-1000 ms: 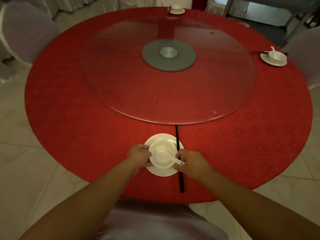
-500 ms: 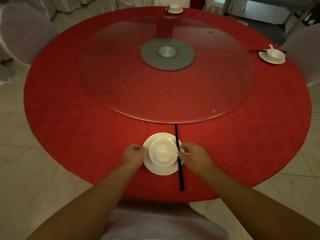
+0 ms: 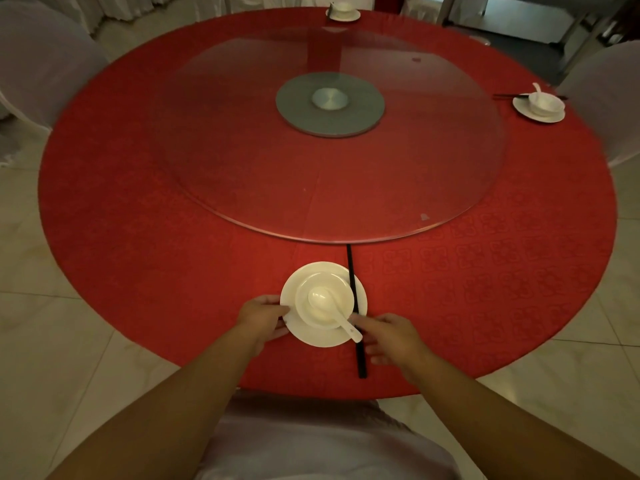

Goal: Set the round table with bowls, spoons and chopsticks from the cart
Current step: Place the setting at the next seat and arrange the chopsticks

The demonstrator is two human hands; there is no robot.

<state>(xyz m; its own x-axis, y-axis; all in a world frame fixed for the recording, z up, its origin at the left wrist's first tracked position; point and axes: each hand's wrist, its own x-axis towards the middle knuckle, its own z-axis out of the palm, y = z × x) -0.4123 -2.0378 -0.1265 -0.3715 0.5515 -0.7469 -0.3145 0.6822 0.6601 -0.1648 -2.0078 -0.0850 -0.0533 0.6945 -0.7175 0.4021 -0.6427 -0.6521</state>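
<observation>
A large round table (image 3: 138,209) draped in a red patterned cloth fills the view, with a clear glass turntable (image 3: 242,150) at its middle and pale tiled floor around it. At the near edge a white ceramic bowl (image 3: 323,299) holding a white ceramic spoon (image 3: 332,310) sits on a white round saucer (image 3: 311,336), and a pair of black chopsticks (image 3: 355,306) lies along the saucer's right rim, its far tip at the turntable's edge. The left hand (image 3: 263,315) holds the saucer's left rim with curled fingers, the right hand (image 3: 393,337) hovers loose-fingered just beside the spoon handle, gripping nothing, and two more white bowl-and-saucer settings (image 3: 538,103) stand well apart at the right and far edges.

No legible text, labels, brands or numbers anywhere; red tablecloth (image 3: 485,271) bears only woven ornamental pattern, not lettering.
</observation>
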